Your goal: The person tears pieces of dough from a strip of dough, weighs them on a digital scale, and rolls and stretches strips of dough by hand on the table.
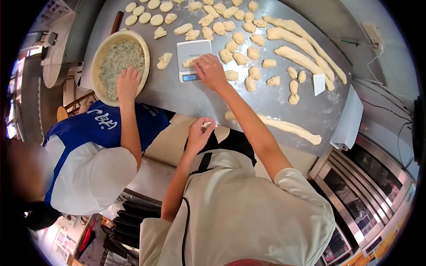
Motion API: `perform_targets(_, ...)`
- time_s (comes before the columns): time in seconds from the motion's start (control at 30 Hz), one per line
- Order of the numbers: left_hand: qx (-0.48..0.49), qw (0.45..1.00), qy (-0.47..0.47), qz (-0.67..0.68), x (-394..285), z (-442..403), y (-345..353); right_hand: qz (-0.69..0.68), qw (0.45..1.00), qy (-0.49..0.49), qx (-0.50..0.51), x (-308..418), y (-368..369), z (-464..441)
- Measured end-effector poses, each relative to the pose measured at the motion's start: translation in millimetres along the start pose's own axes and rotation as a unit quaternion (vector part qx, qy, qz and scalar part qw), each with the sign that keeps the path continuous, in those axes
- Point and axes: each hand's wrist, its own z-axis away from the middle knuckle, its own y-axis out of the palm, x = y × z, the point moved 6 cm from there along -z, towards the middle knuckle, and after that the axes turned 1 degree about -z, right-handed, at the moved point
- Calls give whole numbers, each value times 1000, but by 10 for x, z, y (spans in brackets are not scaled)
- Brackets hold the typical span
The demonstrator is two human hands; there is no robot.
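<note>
My right hand (pixel 210 71) reaches over a small white digital scale (pixel 194 47), its fingertips closed on a piece of dough (pixel 189 62) lying on the weighing plate. The scale's blue display is lit, but I cannot read it. Near the table's front edge, my left hand (pixel 198 135) is closed around a small pale bit of dough (pixel 207 125). Many loose dough lumps (pixel 239 58) lie behind and to the right of the scale. A single lump (pixel 164 60) rests just left of it.
A co-worker's hand (pixel 128 82) is at a large bowl of greenish filling (pixel 95 73). Flattened dough rounds (pixel 156 20) lie at the back left. Long dough strips (pixel 301 44) and a white scraper (pixel 319 84) are at the right; another strip (pixel 288 127) lies along the front edge.
</note>
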Motion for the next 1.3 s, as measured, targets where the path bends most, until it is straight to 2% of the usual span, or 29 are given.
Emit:
perform_targets(0.03, 1, 1000, 4, -3, -14, -32, 19, -1, 1000, -3, -3, 19, -1, -31)
perform_targets(0.07, -1, 1000, 6, -4, -70, -46, 34, -125, 985, 115, -16, -83, 14, -42)
perform_targets(0.1, 2, 1000, 5, -18, -116, -43, 50, -247, 941, 230, -28, -185, 60, -8)
perform_targets(0.23, 1, 999, -6, -43, -76, -61, 66, -180, 964, 197, 7, -330, 221, -54)
perform_targets(0.3, 3, 999, 0, -41, -38, -45, 54, -27, 993, 115, 11, -295, 230, -67)
perform_targets(0.33, 1, 999, 9, -33, -31, -41, 61, -26, 993, 117, 12, -321, 237, -39)
perform_targets(0.4, -2, 1000, 8, -28, -37, -22, 62, 60, 990, 122, 38, -264, 157, -75)
perform_targets(0.53, -1, 999, 12, -30, 70, -56, 34, 74, 984, 146, 65, -176, -9, -49)
perform_targets(0.6, -5, 999, 35, -18, 158, -119, 40, 3, 986, 157, -51, -232, -174, 28)
perform_targets(0.63, -9, 998, 57, -7, 187, -141, 46, 7, 986, 157, -52, -244, -238, 134)
perform_targets(0.7, -12, 998, 51, 23, 140, -250, 71, -106, 975, 191, -32, -200, -463, 393)
perform_targets(0.77, -6, 998, 36, 60, 109, -315, 153, -204, 937, 282, -6, -85, -675, 821)
perform_targets(0.83, 18, 996, 76, -49, -49, -473, 221, -252, 903, 346, -24, -23, -883, 1295)
perform_targets(0.87, 24, 996, 79, -39, -101, -532, 277, -238, 895, 375, -38, -17, -989, 1568)
perform_targets(0.93, 35, 978, 167, -120, -338, -650, 427, -236, 867, 431, -75, -102, -1144, 2170)
perform_targets(1.0, 54, 983, 149, -89, -423, -746, 601, -224, 842, 478, -108, -261, -1237, 2871)
perform_targets(1.07, 112, 926, 304, -195, -433, -854, 845, -208, 825, 504, -147, -255, -1434, 3336)
perform_targets(1.1, 175, 885, 339, -267, -348, -887, 939, -216, 810, 516, -175, -198, -1522, 3538)
perform_targets(1.13, 184, 882, 340, -269, -258, -953, 933, -216, 806, 520, -183, -165, -1583, 3702)
perform_targets(1.2, 140, 810, 426, -377, -510, -976, 921, -207, 803, 506, -235, -142, -1727, 3951)
perform_targets(1.23, 120, 855, 392, -317, -635, -1075, 793, -207, 797, 513, -243, -109, -1774, 4045)
perform_targets(1.3, -19, 867, 380, -321, -649, -1422, 394, -151, 803, 517, -256, 50, -1955, 4075)
